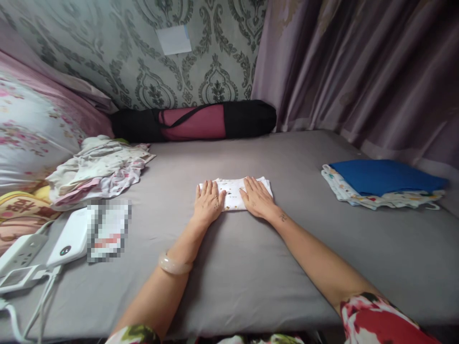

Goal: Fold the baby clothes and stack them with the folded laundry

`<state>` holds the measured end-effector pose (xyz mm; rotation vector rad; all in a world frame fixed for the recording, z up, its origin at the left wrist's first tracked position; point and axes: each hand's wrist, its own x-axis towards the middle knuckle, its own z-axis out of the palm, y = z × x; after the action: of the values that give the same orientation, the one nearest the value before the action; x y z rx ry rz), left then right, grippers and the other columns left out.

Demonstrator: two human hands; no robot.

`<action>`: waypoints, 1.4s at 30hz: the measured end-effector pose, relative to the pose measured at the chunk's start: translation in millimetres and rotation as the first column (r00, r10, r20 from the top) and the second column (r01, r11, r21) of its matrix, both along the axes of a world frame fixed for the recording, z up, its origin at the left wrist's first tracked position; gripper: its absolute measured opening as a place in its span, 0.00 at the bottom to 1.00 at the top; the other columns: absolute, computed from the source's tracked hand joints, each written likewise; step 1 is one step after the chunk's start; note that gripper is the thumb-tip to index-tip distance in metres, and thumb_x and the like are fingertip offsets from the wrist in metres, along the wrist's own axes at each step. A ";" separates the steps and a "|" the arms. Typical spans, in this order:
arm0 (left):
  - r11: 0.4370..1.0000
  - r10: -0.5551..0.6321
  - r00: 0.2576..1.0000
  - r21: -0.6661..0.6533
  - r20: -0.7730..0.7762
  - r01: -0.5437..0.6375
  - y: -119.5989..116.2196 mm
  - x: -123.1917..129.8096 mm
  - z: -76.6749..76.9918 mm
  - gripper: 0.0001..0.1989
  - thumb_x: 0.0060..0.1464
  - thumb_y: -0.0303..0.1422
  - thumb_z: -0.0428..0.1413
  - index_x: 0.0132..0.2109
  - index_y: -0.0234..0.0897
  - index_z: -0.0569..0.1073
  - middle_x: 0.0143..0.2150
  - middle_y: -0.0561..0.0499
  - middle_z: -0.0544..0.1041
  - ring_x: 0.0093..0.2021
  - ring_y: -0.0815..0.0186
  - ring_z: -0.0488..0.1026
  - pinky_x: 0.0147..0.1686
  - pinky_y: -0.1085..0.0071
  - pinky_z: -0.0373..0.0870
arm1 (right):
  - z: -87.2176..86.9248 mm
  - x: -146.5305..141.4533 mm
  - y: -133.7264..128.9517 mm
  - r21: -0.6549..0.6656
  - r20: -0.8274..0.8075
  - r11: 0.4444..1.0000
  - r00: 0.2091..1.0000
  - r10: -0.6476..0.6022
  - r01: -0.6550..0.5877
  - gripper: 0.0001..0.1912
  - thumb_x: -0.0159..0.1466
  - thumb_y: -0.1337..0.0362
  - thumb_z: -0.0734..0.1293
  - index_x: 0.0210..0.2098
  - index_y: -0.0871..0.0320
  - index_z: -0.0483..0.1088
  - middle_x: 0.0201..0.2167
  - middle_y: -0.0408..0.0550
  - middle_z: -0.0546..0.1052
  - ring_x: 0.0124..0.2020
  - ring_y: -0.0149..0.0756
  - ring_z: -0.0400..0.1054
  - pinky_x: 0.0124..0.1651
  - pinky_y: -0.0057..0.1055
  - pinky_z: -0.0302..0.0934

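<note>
A small white garment (pixel 234 195) with a scattered print lies folded into a flat rectangle on the grey bed sheet (pixel 229 267). My left hand (pixel 209 203) rests palm down on its left end, fingers stretched out. On the right end lies my right hand (pixel 258 197), also flat with the fingers extended. Both palms touch the cloth, and the middle of the garment shows between them. What kind of garment it is, I cannot tell from the folded shape.
Crumpled clothes (pixel 103 167) lie at the left, near a white power bank (pixel 70 234) and a power strip (pixel 21 251) with cables. A folded stack topped with blue cloth (pixel 387 176) sits at the right. Along the wall lies a long black-and-maroon bag (pixel 193 120).
</note>
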<state>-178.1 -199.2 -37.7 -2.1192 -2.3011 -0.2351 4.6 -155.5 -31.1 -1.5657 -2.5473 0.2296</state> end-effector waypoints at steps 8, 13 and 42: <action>0.999 0.047 0.999 0.000 -0.026 -0.047 -0.3 -13.6 2.6 0.32 0.66 0.42 0.34 0.68 0.26 0.57 0.70 0.38 0.54 0.71 0.53 0.46 0.69 0.53 0.40 | -0.1 19.4 17.4 0.050 0.045 0.997 0.997 -0.063 0.061 0.35 0.71 0.54 0.44 0.68 0.74 0.50 0.70 0.60 0.51 0.71 0.46 0.41 0.70 0.42 0.36; 0.992 0.081 0.995 -0.103 0.055 -0.075 2.7 -17.2 1.4 0.33 0.66 0.44 0.35 0.69 0.24 0.53 0.71 0.35 0.51 0.71 0.50 0.46 0.68 0.51 0.42 | -10.2 23.8 21.9 0.029 0.074 0.998 0.996 -0.055 0.053 0.36 0.70 0.53 0.44 0.68 0.73 0.50 0.70 0.60 0.51 0.71 0.46 0.41 0.70 0.41 0.37; 0.998 0.049 0.967 -0.040 0.248 -0.040 5.1 -26.9 3.4 0.23 0.66 0.38 0.39 0.63 0.39 0.63 0.69 0.39 0.56 0.70 0.49 0.48 0.65 0.45 0.46 | 4.0 26.2 21.8 -0.076 0.119 0.982 0.977 0.179 -0.170 0.36 0.70 0.51 0.42 0.70 0.66 0.47 0.71 0.55 0.47 0.71 0.40 0.38 0.71 0.43 0.33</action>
<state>-205.0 -194.1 -34.3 -2.1629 -2.4997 -0.4916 30.8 -133.6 -27.1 -1.4198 -2.8057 0.2423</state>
